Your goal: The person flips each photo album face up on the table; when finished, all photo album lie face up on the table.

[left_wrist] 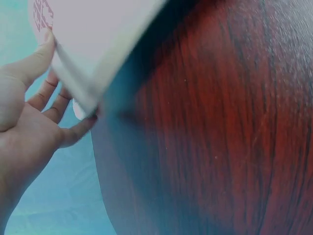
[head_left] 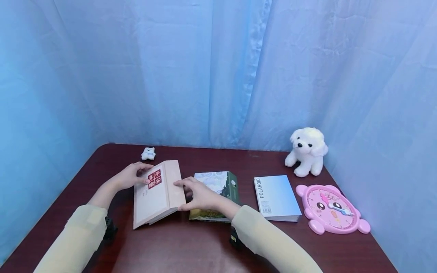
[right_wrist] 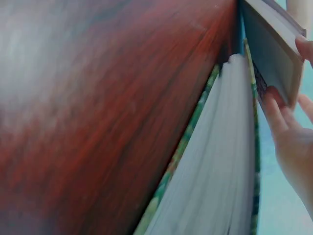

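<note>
Both hands hold a pale pink book [head_left: 155,201] with a red block of characters on its cover. It sits tilted at the left of the table. My left hand [head_left: 128,176] grips its far left edge; in the left wrist view the thumb [left_wrist: 41,56] lies on the cover and the fingers [left_wrist: 73,134] reach beneath. At the book's right side, my right hand [head_left: 199,193] grips the pale side panel [head_left: 175,182] between thumb and fingers. A green illustrated book [head_left: 213,182] lies under the right hand and wrist, partly hidden by them.
A blue-and-white POLAROID book [head_left: 278,197] lies right of the green one. Beyond it are a pink clock [head_left: 331,210] and a white plush dog [head_left: 307,151] near the table's right edge. A small white bear figure [head_left: 148,153] is at the back left. Blue curtains [head_left: 177,76] surround the table.
</note>
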`<state>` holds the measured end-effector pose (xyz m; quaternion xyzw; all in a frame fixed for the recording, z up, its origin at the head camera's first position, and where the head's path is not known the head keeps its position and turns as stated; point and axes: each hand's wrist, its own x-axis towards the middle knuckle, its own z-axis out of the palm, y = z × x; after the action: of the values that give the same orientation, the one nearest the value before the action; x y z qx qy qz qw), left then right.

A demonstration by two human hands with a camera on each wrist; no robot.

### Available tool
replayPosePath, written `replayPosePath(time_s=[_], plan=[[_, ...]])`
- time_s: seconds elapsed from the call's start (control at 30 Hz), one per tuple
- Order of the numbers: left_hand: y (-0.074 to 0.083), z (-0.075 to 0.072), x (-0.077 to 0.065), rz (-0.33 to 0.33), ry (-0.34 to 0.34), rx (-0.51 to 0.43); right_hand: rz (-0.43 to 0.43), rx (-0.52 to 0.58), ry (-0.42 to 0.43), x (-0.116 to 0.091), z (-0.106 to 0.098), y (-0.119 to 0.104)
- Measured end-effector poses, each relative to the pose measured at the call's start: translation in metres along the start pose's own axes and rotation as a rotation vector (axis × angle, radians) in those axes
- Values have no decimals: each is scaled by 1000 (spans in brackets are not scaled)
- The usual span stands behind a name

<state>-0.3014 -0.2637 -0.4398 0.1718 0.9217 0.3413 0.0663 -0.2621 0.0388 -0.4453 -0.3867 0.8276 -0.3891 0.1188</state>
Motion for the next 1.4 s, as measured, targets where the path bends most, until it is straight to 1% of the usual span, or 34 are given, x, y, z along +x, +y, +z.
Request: replayPosePath(time_s=[0.1,0.23,0.37,0.53,0.63,0.73,0.93,1.03,1.2,1.4], plan=[[0,1,0,9,-22,2,3,112,4,-1,0,-3],[2,0,-1,38,-12,-13,6,213,13,-2,-3,-9],[7,-3,2,46,22,-34,-22,216,23,-4,-4,-14],[12,-7,5,18,61,-1,-73,220,37,-3,1,-15],[16,-9,6,24,85,27,-91,247,47,-3,2,-17],[20,-12,6,43,107,32,-99,287,61,-3,3,-20],[27,-17,6,91,152,-33,-88,364,80,-3,4,-31],[32,-20,5,100,179,-72,-84,399,88,-6,0,-42],[42,-27,4,116,212,-104,-81,460,129,-11,-6,-58],[55,-38,0,111,204,-116,-78,424,176,-11,-10,-66]])
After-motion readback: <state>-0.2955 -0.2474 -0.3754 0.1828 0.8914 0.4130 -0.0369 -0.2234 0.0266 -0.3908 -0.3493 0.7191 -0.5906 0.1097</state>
